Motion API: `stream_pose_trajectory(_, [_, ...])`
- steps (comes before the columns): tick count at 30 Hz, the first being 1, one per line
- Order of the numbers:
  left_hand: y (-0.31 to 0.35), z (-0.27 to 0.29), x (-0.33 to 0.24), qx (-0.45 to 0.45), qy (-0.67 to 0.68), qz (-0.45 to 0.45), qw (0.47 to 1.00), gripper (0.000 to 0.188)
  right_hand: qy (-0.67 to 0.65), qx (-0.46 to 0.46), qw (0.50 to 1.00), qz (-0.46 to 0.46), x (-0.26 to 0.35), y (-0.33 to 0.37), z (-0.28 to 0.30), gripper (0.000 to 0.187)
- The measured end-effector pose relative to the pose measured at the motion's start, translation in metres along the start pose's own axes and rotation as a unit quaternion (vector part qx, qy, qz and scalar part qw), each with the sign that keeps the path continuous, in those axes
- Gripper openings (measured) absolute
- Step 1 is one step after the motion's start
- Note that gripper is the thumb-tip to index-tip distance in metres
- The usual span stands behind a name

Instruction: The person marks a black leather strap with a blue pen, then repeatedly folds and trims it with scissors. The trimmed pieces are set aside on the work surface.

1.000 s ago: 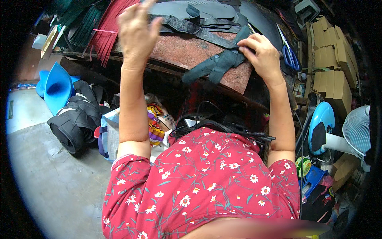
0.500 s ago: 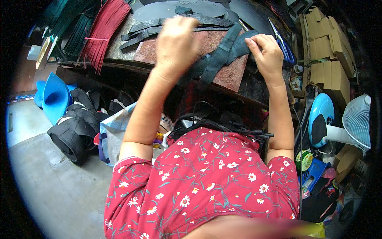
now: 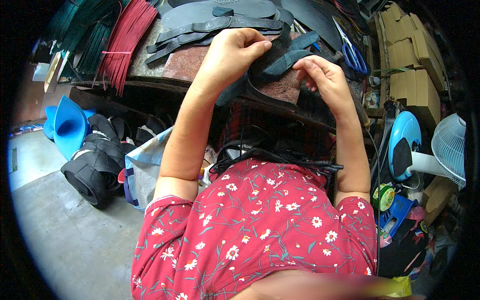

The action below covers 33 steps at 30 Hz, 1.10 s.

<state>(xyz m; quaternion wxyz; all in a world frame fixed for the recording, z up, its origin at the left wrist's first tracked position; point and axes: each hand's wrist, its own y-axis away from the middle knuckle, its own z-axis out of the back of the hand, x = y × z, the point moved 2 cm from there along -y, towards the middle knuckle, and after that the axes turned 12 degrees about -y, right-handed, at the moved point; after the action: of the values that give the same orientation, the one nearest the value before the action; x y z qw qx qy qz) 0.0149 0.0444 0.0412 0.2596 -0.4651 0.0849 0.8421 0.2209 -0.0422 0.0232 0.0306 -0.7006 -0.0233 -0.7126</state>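
Over the workbench, my left hand [image 3: 235,52] pinches a black leather strap [image 3: 283,42] between thumb and forefinger. The strap bends down in a loop over a reddish stone slab [image 3: 187,66]. Beside its dark, paler-backed strips [image 3: 287,62], my right hand [image 3: 322,80] hovers with loosely curled fingers apart; nothing shows in its grasp. Behind the hands, several black straps [image 3: 200,34] lie stacked in front of grey shoe soles [image 3: 220,14]. Scissors [image 3: 354,57] with blue handles rest to the right.
Bundles of red strips [image 3: 125,45] and dark green strips [image 3: 92,47] hang over the bench's left end. Cardboard boxes [image 3: 415,85] are stacked at right, above a blue and white fan [image 3: 406,150]. Rolled black material [image 3: 92,175] and a bag [image 3: 145,160] sit at lower left.
The crossed straps have been lifted and folded into a loop. My left hand has moved slightly right and down onto a strap; my right hand has dropped lower and released the strap end.
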Motion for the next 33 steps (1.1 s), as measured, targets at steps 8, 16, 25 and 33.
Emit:
stream_pose_trajectory(8, [0.034, -0.031, -0.012, 0.176, 0.319, 0.078, 0.928, 0.028, -0.172, -0.035, 0.983, -0.053, 0.0, -0.018, -0.015, 0.017])
stream_pose_trajectory(16, [0.02, -0.051, -0.003, 0.01, 0.236, 0.038, 0.971, 0.017, -0.079, -0.057, 0.995, 0.024, -0.002, -0.022, -0.007, 0.017])
stream_pose_trajectory(25, [0.015, -0.05, 0.003, -0.008, 0.373, 0.06, 0.926, 0.021, -0.062, -0.071, 0.994, 0.049, 0.001, -0.019, 0.0, 0.023])
stream_pose_trajectory(33, [0.01, -0.048, 0.013, -0.026, 0.443, 0.079, 0.893, 0.011, -0.129, -0.063, 0.989, -0.017, 0.001, -0.022, -0.012, 0.017])
